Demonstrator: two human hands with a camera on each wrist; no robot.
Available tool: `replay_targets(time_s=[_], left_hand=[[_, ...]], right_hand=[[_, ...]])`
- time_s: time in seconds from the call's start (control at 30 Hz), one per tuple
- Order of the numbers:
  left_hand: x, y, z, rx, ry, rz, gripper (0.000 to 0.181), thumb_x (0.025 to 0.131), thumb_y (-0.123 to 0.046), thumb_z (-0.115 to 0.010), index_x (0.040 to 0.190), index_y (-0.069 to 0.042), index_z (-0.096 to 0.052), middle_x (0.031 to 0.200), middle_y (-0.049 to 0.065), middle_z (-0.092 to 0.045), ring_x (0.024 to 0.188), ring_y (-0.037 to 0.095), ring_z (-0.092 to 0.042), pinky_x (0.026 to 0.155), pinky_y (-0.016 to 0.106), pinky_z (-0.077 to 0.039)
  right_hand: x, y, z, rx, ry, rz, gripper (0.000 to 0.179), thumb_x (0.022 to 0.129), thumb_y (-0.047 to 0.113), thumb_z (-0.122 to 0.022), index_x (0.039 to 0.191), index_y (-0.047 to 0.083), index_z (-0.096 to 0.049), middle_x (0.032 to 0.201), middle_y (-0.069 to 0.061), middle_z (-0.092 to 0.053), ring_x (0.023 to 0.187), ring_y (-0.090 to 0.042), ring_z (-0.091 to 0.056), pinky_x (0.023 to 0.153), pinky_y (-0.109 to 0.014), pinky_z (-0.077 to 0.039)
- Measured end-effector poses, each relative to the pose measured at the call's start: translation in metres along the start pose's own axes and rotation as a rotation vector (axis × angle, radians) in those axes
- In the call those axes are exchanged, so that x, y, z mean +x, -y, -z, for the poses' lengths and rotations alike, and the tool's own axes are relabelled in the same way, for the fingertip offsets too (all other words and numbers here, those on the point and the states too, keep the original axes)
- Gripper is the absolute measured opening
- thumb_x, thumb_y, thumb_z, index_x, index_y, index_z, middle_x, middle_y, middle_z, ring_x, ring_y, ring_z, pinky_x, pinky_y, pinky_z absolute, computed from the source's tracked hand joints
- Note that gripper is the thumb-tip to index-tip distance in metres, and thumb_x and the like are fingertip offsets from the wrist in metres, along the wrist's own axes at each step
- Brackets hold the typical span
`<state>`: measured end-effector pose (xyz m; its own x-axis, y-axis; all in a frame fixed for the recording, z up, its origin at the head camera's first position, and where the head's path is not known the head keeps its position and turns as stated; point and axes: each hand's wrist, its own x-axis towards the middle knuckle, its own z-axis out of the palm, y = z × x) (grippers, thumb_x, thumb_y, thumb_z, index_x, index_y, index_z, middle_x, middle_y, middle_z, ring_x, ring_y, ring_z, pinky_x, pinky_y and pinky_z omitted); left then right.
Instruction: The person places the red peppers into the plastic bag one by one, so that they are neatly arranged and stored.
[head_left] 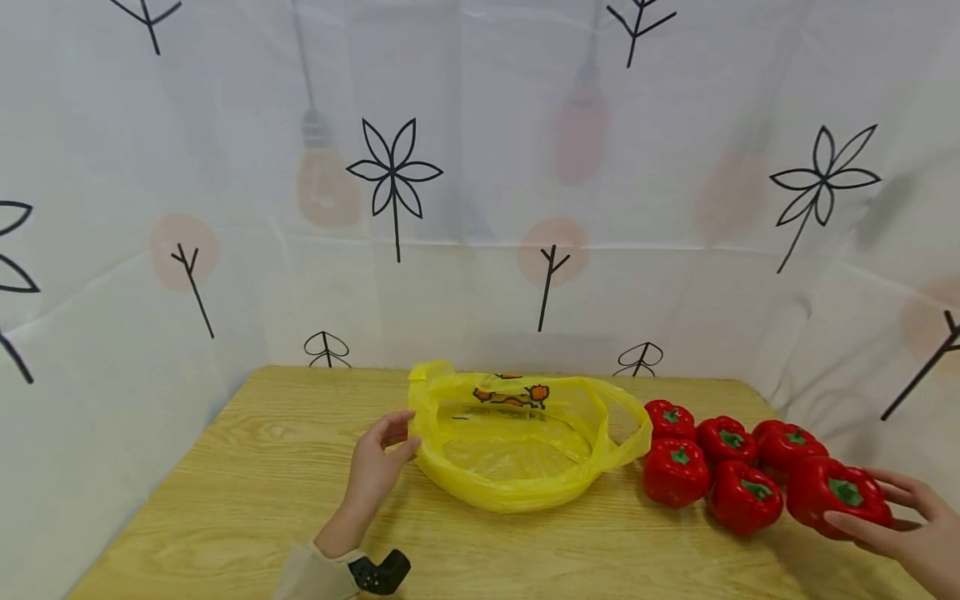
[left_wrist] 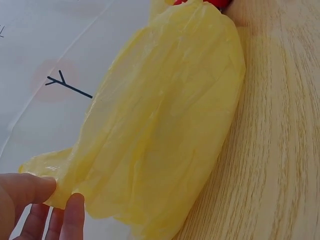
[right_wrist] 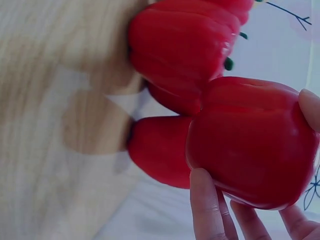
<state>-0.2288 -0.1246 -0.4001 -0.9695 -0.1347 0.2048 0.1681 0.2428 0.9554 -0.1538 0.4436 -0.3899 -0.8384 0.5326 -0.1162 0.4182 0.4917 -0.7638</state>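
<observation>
A yellow plastic bag (head_left: 517,492) lies with its mouth spread wide on the table. At its left side my left hand (head_left: 378,467) pinches the edge between thumb and fingers, and the left wrist view shows the same grip on the thin yellow film (left_wrist: 155,125). My right hand (head_left: 918,521) holds a red bell pepper (head_left: 828,492) with a green stem, thumb on one side and fingers on the other. In the right wrist view this pepper (right_wrist: 252,142) appears lifted off the table, in front of the others.
Several more red bell peppers (head_left: 677,473) stand grouped on the wooden table (head_left: 247,483), right of the bag. One bag handle (head_left: 630,450) reaches over to them. A white curtain (head_left: 480,283) with plant drawings hangs behind the table and along its sides.
</observation>
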Motion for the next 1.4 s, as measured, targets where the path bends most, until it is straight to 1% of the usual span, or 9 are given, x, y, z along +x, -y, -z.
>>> replay_targets(time_s=[0.27,0.7,0.9,0.97,1.03,1.17,1.27,1.33,1.4], left_hand=[[-0.001,0.002,-0.001,-0.010,-0.004,0.004,0.034,0.085,-0.004,-0.067,0.118,-0.004,-0.060,0.113,0.013,-0.058,0.101,0.028,-0.056,0.071,0.027,-0.054],[-0.003,0.003,-0.004,-0.028,0.007,0.002,0.033,0.085,-0.003,-0.066,0.118,-0.004,-0.060,0.111,0.013,-0.057,0.101,0.028,-0.056,0.070,0.027,-0.054],[-0.004,0.003,-0.005,-0.034,0.009,0.003,0.033,0.086,-0.004,-0.066,0.118,-0.005,-0.061,0.111,0.013,-0.057,0.101,0.028,-0.055,0.070,0.028,-0.054],[-0.004,0.003,-0.005,-0.034,0.010,-0.001,0.033,0.086,-0.003,-0.066,0.118,-0.004,-0.061,0.111,0.013,-0.057,0.101,0.029,-0.055,0.070,0.028,-0.054],[-0.004,0.003,-0.005,-0.030,0.010,-0.006,0.033,0.086,-0.004,-0.066,0.118,-0.004,-0.061,0.111,0.013,-0.057,0.101,0.029,-0.055,0.070,0.028,-0.054],[-0.004,0.003,-0.006,-0.034,0.011,-0.010,0.033,0.086,-0.004,-0.066,0.118,-0.004,-0.061,0.110,0.013,-0.058,0.100,0.028,-0.055,0.070,0.028,-0.054],[-0.004,0.004,-0.006,-0.040,0.009,-0.010,0.033,0.085,-0.003,-0.067,0.117,-0.004,-0.061,0.110,0.013,-0.058,0.100,0.028,-0.056,0.070,0.028,-0.055],[-0.004,0.004,-0.007,-0.038,0.007,-0.010,0.033,0.085,-0.003,-0.067,0.117,-0.004,-0.061,0.110,0.013,-0.058,0.100,0.028,-0.056,0.070,0.029,-0.055],[-0.004,0.004,-0.007,-0.038,0.010,-0.009,0.033,0.085,-0.003,-0.067,0.117,-0.004,-0.061,0.110,0.013,-0.058,0.100,0.029,-0.056,0.070,0.030,-0.055]], right_hand=[[-0.006,0.016,0.002,0.009,0.005,0.044,0.105,0.080,0.042,-0.070,0.144,-0.007,-0.003,0.136,-0.041,-0.011,0.102,-0.059,-0.036,0.061,-0.045,-0.055],[-0.009,0.030,-0.002,0.046,0.047,0.085,0.102,0.082,0.043,-0.068,0.144,-0.008,-0.003,0.137,-0.040,-0.011,0.104,-0.057,-0.033,0.062,-0.043,-0.055],[-0.015,0.039,-0.003,0.030,0.054,0.185,0.096,0.084,0.039,-0.067,0.141,-0.012,-0.008,0.133,-0.042,-0.016,0.090,-0.045,-0.048,0.061,-0.041,-0.056],[-0.018,0.043,-0.003,0.002,0.058,0.214,0.094,0.085,0.040,-0.066,0.140,-0.013,-0.010,0.131,-0.042,-0.018,0.087,-0.042,-0.050,0.061,-0.041,-0.056],[-0.021,0.048,-0.003,-0.015,0.070,0.223,0.093,0.086,0.041,-0.064,0.140,-0.013,-0.010,0.131,-0.042,-0.018,0.089,-0.044,-0.049,0.061,-0.043,-0.055],[-0.026,0.058,-0.003,-0.033,0.085,0.221,0.092,0.087,0.043,-0.062,0.141,-0.011,-0.010,0.133,-0.041,-0.016,0.100,-0.054,-0.039,0.062,-0.045,-0.054],[-0.029,0.062,-0.004,-0.029,0.092,0.246,0.091,0.087,0.042,-0.062,0.141,-0.010,-0.010,0.133,-0.042,-0.016,0.101,-0.055,-0.039,0.060,-0.042,-0.054],[-0.030,0.063,-0.006,-0.029,0.089,0.276,0.089,0.087,0.040,-0.063,0.141,-0.010,-0.013,0.132,-0.042,-0.018,0.097,-0.052,-0.044,0.058,-0.039,-0.054],[-0.030,0.063,-0.006,-0.032,0.086,0.305,0.085,0.087,0.039,-0.064,0.141,-0.007,-0.017,0.132,-0.041,-0.021,0.088,-0.040,-0.052,0.056,-0.035,-0.053]])
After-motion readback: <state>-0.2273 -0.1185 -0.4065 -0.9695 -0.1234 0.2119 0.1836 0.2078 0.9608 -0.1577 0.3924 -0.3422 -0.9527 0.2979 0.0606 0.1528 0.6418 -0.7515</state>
